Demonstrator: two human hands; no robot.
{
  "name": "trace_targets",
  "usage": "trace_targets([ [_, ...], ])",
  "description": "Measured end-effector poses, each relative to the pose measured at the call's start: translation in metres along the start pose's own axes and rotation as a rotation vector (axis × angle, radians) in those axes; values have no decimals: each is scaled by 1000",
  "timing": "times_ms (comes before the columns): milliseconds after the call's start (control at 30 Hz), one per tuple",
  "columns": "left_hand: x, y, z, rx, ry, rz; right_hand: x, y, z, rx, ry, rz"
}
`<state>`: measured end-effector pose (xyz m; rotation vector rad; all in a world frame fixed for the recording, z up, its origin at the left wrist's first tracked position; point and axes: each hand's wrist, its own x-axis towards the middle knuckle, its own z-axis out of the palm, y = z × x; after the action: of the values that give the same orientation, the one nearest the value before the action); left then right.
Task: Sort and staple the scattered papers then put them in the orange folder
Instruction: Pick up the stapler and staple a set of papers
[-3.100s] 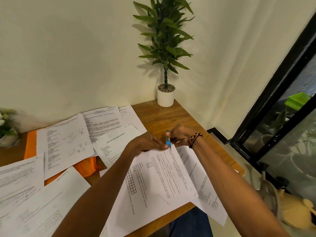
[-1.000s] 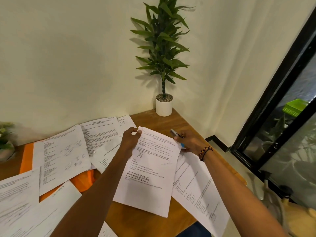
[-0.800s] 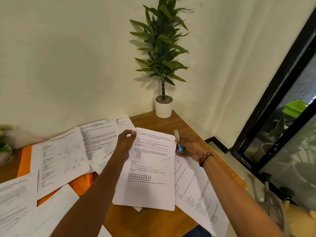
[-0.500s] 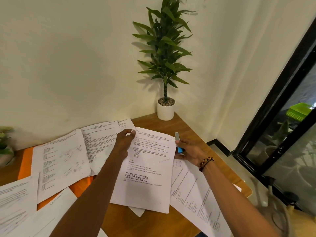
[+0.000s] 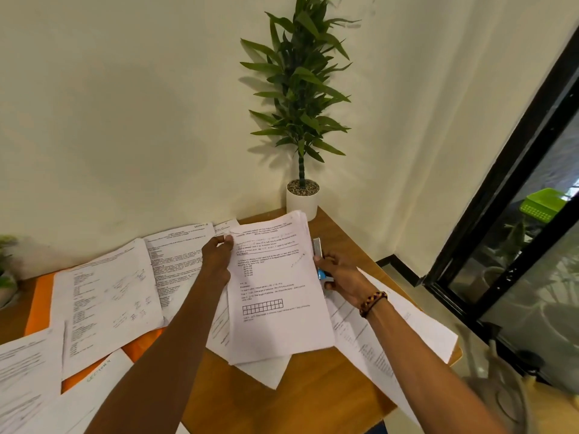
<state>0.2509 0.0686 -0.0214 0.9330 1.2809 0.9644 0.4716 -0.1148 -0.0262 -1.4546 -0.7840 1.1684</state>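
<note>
A stack of printed papers (image 5: 275, 296) is held up over the wooden table (image 5: 316, 399). My left hand (image 5: 216, 256) pinches the stack's upper left corner. My right hand (image 5: 340, 275) grips a small blue and silver stapler (image 5: 319, 255) and touches the stack's right edge. Several loose sheets (image 5: 106, 296) lie scattered across the left half of the table. The orange folder (image 5: 40, 305) lies under them, mostly covered. More sheets (image 5: 391, 333) lie under my right forearm.
A tall potted plant in a white pot (image 5: 302, 200) stands at the table's far corner against the wall. A small plant pot (image 5: 6, 286) sits at the far left edge. A black-framed glass door (image 5: 517, 214) is to the right.
The stapler came off the stack's corner. The stack turned upright to face me and rose slightly; my left hand shifted to its top left corner, my right to its right edge.
</note>
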Motion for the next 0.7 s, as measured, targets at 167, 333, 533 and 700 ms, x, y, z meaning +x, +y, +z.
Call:
trace_targets([
  [167, 9, 5, 3, 11, 80, -39, 0, -3, 2, -55, -75, 21],
  [333, 17, 13, -2, 116, 83, -39, -5, 1, 2, -34, -102, 81],
  [533, 17, 15, -4, 145, 18, -83, -4, 5, 14, -84, -91, 128],
  [700, 12, 19, -10, -77, -160, -110, -3, -11, 9, 45, 52, 164],
])
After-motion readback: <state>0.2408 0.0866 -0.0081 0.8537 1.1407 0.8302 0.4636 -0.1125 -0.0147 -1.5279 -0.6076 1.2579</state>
